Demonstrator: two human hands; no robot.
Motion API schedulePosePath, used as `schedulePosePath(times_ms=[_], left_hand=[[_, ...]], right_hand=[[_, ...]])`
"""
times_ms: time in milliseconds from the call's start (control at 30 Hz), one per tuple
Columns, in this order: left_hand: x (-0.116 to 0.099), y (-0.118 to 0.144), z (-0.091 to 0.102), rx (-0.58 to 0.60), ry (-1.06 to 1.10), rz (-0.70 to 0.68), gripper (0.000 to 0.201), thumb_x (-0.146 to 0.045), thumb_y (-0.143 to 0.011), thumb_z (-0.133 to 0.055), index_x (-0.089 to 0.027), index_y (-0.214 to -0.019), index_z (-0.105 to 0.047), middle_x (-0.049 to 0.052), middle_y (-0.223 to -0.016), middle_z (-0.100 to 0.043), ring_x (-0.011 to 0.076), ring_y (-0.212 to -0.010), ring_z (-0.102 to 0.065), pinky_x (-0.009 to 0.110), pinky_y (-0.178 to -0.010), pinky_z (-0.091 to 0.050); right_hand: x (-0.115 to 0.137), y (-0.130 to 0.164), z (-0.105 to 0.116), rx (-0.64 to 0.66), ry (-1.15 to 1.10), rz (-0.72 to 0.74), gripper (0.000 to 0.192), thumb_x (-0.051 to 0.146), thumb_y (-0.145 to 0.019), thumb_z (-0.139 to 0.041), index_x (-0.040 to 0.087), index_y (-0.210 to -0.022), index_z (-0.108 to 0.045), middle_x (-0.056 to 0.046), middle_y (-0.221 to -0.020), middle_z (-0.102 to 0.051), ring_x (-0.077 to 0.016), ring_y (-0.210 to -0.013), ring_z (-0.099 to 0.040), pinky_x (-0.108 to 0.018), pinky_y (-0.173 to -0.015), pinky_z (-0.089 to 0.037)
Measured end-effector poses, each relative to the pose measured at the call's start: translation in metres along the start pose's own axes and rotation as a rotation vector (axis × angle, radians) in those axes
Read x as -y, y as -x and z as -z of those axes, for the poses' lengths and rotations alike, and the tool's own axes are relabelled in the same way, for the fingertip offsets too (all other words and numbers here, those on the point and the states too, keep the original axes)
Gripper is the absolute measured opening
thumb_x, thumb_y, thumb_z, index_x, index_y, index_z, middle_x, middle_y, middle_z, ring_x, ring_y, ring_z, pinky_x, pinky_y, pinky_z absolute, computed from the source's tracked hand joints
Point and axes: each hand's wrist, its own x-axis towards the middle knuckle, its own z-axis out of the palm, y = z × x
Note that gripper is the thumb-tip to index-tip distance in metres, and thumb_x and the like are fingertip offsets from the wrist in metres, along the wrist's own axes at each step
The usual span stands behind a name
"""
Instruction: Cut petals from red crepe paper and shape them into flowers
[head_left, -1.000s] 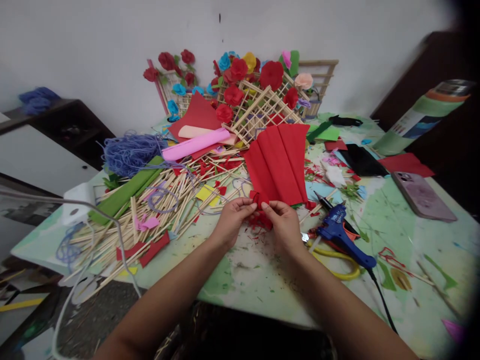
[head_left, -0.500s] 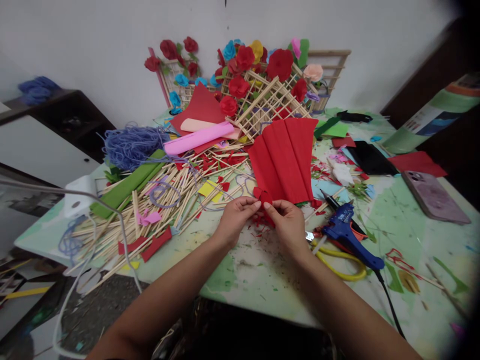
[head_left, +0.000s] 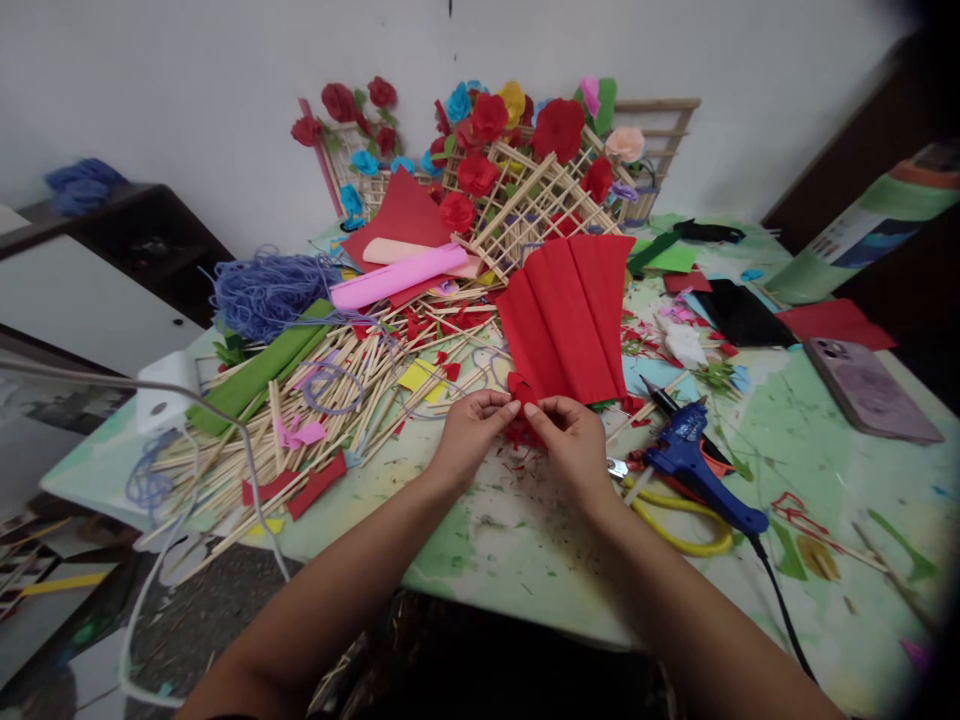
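My left hand (head_left: 469,436) and my right hand (head_left: 574,440) meet at the middle of the table, fingertips pinched together on a small red paper piece (head_left: 522,390). Just beyond them lies a pleated red crepe sheet (head_left: 570,315). Red paper scraps (head_left: 517,438) lie under my fingers. A blue glue gun (head_left: 697,465) rests right of my right hand, on yellow-handled scissors (head_left: 675,525).
A heap of wooden sticks (head_left: 315,410), a green paper roll (head_left: 251,375), a pink roll (head_left: 397,277) and blue yarn (head_left: 262,290) fill the left. A stick lattice with paper flowers (head_left: 517,170) leans on the wall. A phone (head_left: 870,390) lies far right.
My hands have stayed together on the red piece, fingers shifting slightly. The view tilted down a little a second ago, then held steady.
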Motion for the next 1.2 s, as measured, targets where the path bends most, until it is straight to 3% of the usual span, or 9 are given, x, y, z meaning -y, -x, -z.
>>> schedulePosePath(times_ms=[100,267,567,767,900,1200], left_hand=[[0.0,0.001,0.0,0.006,0.044,0.042,0.028,-0.027,-0.057,-0.08,-0.013,-0.073,-0.06,-0.001,-0.06,-0.064,0.0081,-0.053,-0.058,0.019,-0.056,-0.045],[-0.001,0.002,-0.001,0.032,0.119,0.096,0.031,-0.025,-0.056,-0.08,-0.013,-0.075,-0.059,0.0,-0.059,-0.066,0.0092,-0.052,-0.06,0.02,-0.057,-0.047],[-0.002,0.0,0.0,-0.034,0.055,0.005,0.023,-0.026,-0.063,-0.075,-0.013,-0.073,-0.059,-0.001,-0.058,-0.064,0.0087,-0.053,-0.059,0.019,-0.055,-0.045],[-0.001,0.004,-0.004,-0.027,0.018,-0.045,0.024,-0.025,-0.066,-0.073,-0.015,-0.084,-0.06,-0.002,-0.063,-0.066,0.0084,-0.057,-0.059,0.02,-0.06,-0.045],[0.001,0.01,-0.01,0.035,0.018,-0.025,0.027,-0.023,-0.066,-0.072,-0.015,-0.091,-0.065,0.002,-0.073,-0.07,0.0121,-0.068,-0.064,0.023,-0.068,-0.048],[0.004,0.01,-0.008,0.019,0.207,0.024,0.031,-0.022,-0.061,-0.078,-0.014,-0.089,-0.066,0.002,-0.074,-0.07,0.0099,-0.067,-0.063,0.022,-0.069,-0.048]], right_hand=[[0.006,-0.001,0.002,-0.052,0.041,0.074,0.023,0.039,-0.069,-0.065,0.016,-0.071,-0.061,-0.001,-0.066,-0.062,-0.0135,-0.059,-0.053,-0.026,-0.058,-0.042],[0.008,-0.001,0.005,-0.01,0.187,0.15,0.021,0.035,-0.073,-0.061,0.017,-0.062,-0.059,0.0,-0.058,-0.058,-0.0126,-0.054,-0.05,-0.025,-0.054,-0.039],[0.01,0.003,0.008,-0.079,0.387,0.368,0.018,0.026,-0.079,-0.058,0.018,-0.062,-0.057,0.002,-0.06,-0.055,-0.0124,-0.056,-0.049,-0.025,-0.056,-0.038],[0.011,0.004,0.011,-0.113,0.624,0.545,0.019,0.025,-0.082,-0.054,0.019,-0.064,-0.053,0.0,-0.063,-0.052,-0.0152,-0.062,-0.049,-0.028,-0.06,-0.037],[0.009,0.006,0.01,-0.028,0.664,0.547,0.021,0.027,-0.085,-0.052,0.019,-0.065,-0.054,-0.002,-0.065,-0.054,-0.0161,-0.064,-0.049,-0.029,-0.061,-0.037],[0.007,0.009,0.008,0.053,0.524,0.499,0.022,0.027,-0.09,-0.045,0.018,-0.079,-0.061,-0.005,-0.075,-0.064,-0.0182,-0.073,-0.057,-0.03,-0.068,-0.042]])
